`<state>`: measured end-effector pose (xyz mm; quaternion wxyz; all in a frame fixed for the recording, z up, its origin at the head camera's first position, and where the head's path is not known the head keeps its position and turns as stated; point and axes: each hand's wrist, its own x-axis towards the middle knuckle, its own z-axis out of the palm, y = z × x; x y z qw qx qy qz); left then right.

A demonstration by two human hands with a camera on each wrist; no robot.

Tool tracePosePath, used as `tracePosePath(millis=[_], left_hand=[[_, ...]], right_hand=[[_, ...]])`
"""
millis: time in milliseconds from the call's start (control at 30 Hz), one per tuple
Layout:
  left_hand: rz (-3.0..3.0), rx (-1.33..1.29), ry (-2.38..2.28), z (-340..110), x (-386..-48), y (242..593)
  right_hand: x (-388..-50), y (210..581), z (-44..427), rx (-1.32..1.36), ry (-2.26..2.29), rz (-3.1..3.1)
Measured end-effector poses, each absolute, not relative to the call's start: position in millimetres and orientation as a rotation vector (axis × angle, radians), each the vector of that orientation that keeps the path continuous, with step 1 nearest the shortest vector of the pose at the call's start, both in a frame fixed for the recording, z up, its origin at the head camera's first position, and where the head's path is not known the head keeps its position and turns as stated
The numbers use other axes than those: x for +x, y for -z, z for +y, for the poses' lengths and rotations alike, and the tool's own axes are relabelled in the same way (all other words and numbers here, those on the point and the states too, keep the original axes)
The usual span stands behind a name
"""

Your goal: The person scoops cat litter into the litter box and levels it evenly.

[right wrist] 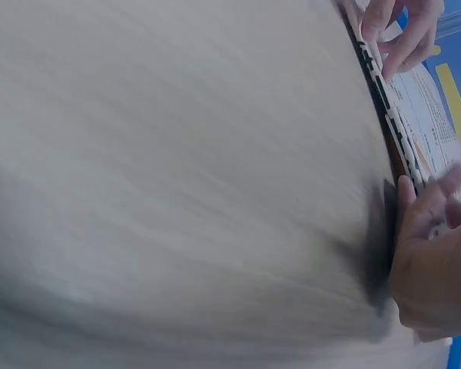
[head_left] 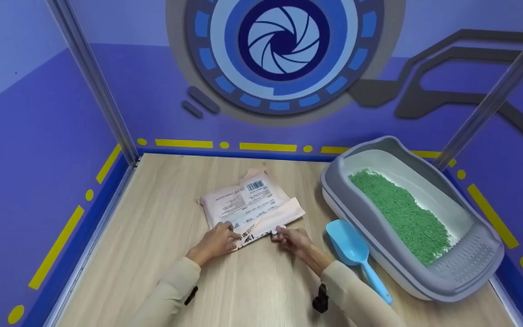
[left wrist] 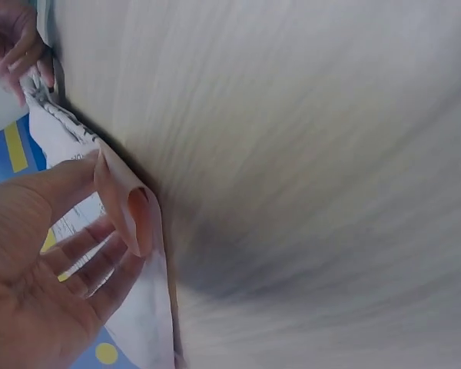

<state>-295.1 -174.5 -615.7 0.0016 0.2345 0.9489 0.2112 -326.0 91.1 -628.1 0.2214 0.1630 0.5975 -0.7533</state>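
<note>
A flat pale pink packet (head_left: pixel 239 202), printed with small text and a barcode, lies on the wooden table with its near edge folded over. My left hand (head_left: pixel 216 240) pinches the left part of that folded edge. In the left wrist view, the thumb is on one side of a rolled pink flap (left wrist: pixel 123 200) and the fingers are on the other. My right hand (head_left: pixel 295 240) pinches the edge farther right, where dark lettering shows. The right wrist view has the packet's near edge (right wrist: pixel 392 115) running between both hands. What the packet contains is hidden.
Right of the packet, a light blue scoop (head_left: pixel 350 243) lies against a grey and white litter box (head_left: pixel 334 195) holding green granules (head_left: pixel 397 209). Blue printed walls (head_left: pixel 143 95) bound the table (head_left: pixel 166 190) at the back and sides.
</note>
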Motion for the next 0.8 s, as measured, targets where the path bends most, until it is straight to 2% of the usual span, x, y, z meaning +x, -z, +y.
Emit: tracePosePath(millis=[800], left_hand=[[2.966, 0.669, -0.723, -178, -297, 621]], right_hand=[[-311, 631, 68, 0.491, 2.165, 1.775]])
